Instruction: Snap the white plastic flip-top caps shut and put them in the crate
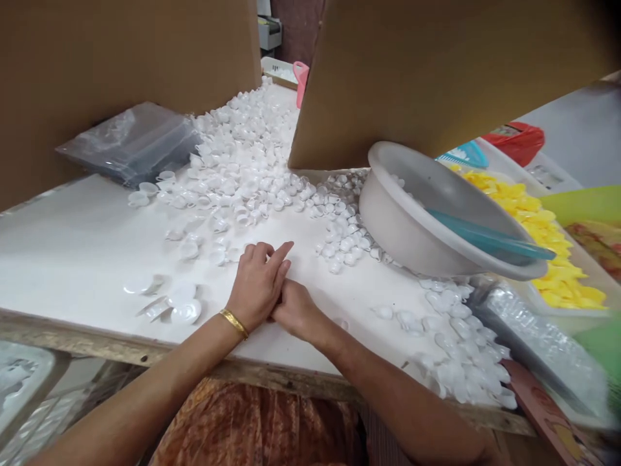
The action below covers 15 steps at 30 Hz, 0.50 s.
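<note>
My left hand (258, 283), with a gold bangle (233, 323) on the wrist, rests on the white table (77, 252) near its front edge, fingers together and pointing forward. My right hand (297, 310) lies against it, partly under the left fingers, curled closed; anything inside it is hidden. A big heap of small white plastic caps (242, 162) spreads across the table beyond my hands. Flat white lids (179, 304) lie just left of my left hand. More white caps (460, 349) are piled at my right.
A tilted grey basin (412, 220) holding a teal scoop (485, 239) leans on caps at the right. Yellow pieces (538, 226) fill a tray behind it. Cardboard boxes (436, 71) stand at the back, with a clear plastic bag (136, 142) at the left.
</note>
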Each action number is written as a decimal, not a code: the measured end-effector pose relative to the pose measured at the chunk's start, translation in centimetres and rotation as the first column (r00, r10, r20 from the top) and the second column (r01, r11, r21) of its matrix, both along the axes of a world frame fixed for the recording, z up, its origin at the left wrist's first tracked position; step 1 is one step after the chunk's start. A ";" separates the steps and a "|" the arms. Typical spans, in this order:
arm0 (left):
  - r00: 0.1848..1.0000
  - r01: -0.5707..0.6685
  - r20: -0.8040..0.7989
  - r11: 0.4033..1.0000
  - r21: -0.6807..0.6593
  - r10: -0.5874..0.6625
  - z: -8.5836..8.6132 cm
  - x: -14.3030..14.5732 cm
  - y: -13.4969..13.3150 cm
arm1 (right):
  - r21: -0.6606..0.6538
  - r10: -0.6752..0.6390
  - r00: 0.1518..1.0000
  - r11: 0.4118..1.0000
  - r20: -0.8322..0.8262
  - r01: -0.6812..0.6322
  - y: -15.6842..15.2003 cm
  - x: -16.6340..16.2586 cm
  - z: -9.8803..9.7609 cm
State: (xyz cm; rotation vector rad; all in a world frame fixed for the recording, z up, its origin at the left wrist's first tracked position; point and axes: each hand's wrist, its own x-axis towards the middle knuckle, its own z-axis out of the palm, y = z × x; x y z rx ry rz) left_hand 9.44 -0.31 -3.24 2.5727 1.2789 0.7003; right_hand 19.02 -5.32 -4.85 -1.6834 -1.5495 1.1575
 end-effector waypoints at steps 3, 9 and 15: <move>0.999 0.036 0.003 0.999 -0.023 -0.036 -1.3 0.4 0.5 | -0.067 -0.002 0.998 0.998 -0.062 -0.002 -0.2 0.5 0.0; 0.991 0.096 -0.096 0.995 -0.011 -0.096 -2.1 0.6 1.1 | -0.182 0.094 0.989 0.977 -0.110 -0.113 0.0 2.0 1.0; 0.941 0.035 -0.335 0.999 -0.037 -0.046 -1.2 1.6 0.8 | -0.235 0.098 0.991 0.965 -0.092 -0.118 0.3 2.5 0.9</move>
